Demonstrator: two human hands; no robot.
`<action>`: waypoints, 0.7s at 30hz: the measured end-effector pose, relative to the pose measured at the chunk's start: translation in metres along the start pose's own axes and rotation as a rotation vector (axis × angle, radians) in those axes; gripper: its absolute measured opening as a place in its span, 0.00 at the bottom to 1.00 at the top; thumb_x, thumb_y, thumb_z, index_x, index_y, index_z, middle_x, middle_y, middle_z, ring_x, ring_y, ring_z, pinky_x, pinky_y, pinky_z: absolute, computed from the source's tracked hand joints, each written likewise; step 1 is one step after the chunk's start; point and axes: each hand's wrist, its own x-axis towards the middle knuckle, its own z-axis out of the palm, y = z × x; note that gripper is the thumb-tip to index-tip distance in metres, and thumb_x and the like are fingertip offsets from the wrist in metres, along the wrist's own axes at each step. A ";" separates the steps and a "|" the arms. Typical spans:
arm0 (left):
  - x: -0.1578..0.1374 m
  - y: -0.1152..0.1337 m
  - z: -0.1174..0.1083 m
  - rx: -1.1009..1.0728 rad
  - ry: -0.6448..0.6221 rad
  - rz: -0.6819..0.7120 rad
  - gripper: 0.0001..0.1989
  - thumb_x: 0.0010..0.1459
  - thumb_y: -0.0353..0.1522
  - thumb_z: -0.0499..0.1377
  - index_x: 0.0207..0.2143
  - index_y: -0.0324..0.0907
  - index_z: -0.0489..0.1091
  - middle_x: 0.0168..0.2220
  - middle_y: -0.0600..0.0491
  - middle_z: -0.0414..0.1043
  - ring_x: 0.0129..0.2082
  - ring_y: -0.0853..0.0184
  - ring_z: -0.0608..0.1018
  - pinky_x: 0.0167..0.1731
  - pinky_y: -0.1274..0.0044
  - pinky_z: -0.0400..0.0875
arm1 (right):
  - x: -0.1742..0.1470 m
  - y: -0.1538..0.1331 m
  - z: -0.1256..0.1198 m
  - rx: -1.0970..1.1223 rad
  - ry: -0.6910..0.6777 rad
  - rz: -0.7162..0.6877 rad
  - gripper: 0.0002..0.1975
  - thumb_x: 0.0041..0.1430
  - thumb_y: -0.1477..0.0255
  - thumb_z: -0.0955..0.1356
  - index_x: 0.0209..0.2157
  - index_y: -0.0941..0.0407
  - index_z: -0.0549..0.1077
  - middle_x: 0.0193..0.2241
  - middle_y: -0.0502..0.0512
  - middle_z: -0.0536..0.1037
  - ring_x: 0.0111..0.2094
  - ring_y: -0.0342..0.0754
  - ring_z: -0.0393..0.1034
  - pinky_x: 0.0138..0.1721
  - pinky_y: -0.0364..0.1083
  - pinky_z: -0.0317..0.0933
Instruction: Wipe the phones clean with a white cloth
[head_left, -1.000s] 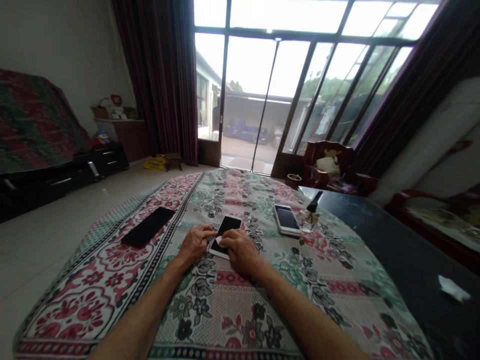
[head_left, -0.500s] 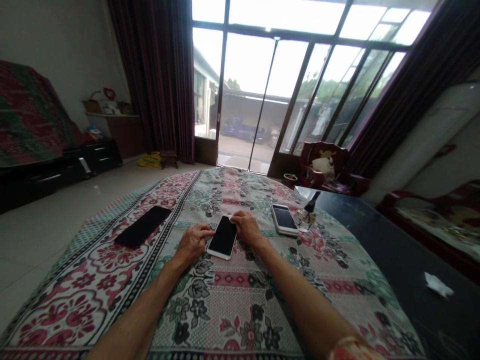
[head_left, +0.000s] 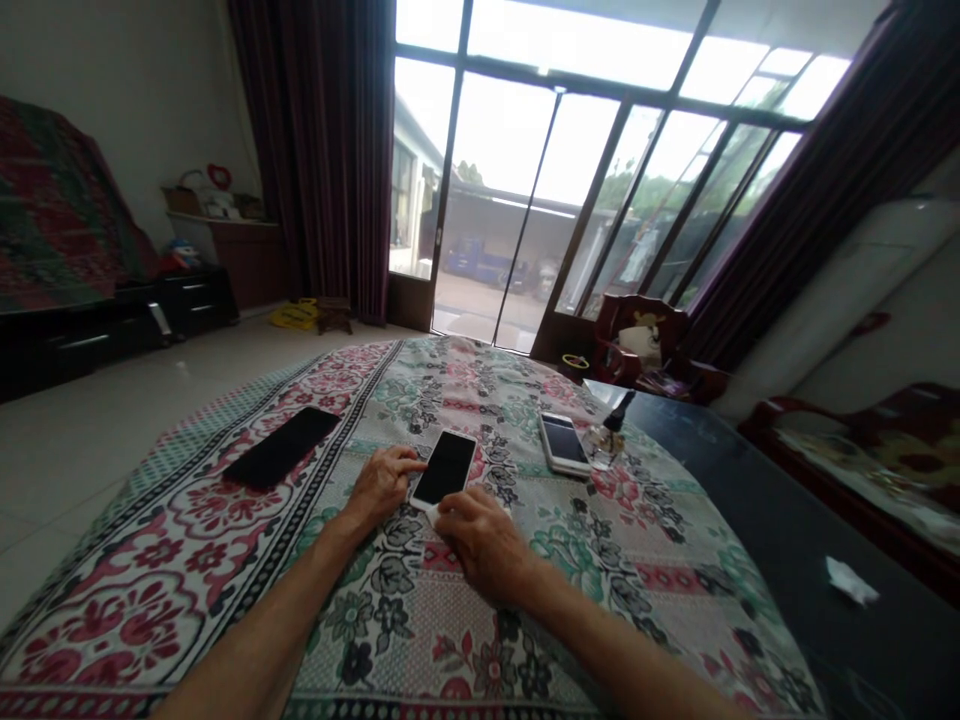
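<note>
Pinched white scrap (head_left: 433, 516) in right hand (head_left: 484, 540) by phone (head_left: 445, 466), touched its side with outstretched forefinger of left hand (head_left: 380, 486)

The left forearm (head_left: 274, 620) at lower left and the right forearm (head_left: 600, 640) at lower right are bare, tapering toward equally bare hands (head_left: 381, 487).

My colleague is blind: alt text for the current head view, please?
The left hand touches a white phone on patterned cloth; the right hand holds a white wad at the phone's near end. A black slab lies left, another phone right.
</note>
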 end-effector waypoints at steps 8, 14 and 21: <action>0.001 0.003 -0.002 0.015 -0.032 -0.001 0.24 0.51 0.17 0.51 0.39 0.46 0.80 0.43 0.52 0.77 0.43 0.64 0.75 0.49 0.70 0.67 | 0.021 0.042 0.001 0.201 0.220 0.118 0.14 0.60 0.82 0.62 0.37 0.56 0.78 0.40 0.56 0.78 0.42 0.45 0.70 0.46 0.46 0.63; 0.002 0.002 -0.001 -0.014 -0.008 -0.005 0.24 0.50 0.16 0.51 0.37 0.46 0.81 0.42 0.52 0.77 0.43 0.64 0.75 0.49 0.70 0.67 | 0.064 0.073 0.005 -0.120 0.148 0.355 0.15 0.60 0.82 0.63 0.41 0.56 0.78 0.42 0.58 0.76 0.44 0.50 0.66 0.49 0.48 0.59; 0.001 0.000 0.001 0.000 -0.003 0.011 0.24 0.51 0.17 0.51 0.38 0.47 0.81 0.43 0.53 0.78 0.45 0.64 0.74 0.50 0.70 0.67 | 0.077 0.060 0.018 -0.145 0.052 0.201 0.16 0.59 0.83 0.62 0.40 0.52 0.78 0.42 0.55 0.76 0.44 0.50 0.65 0.53 0.50 0.55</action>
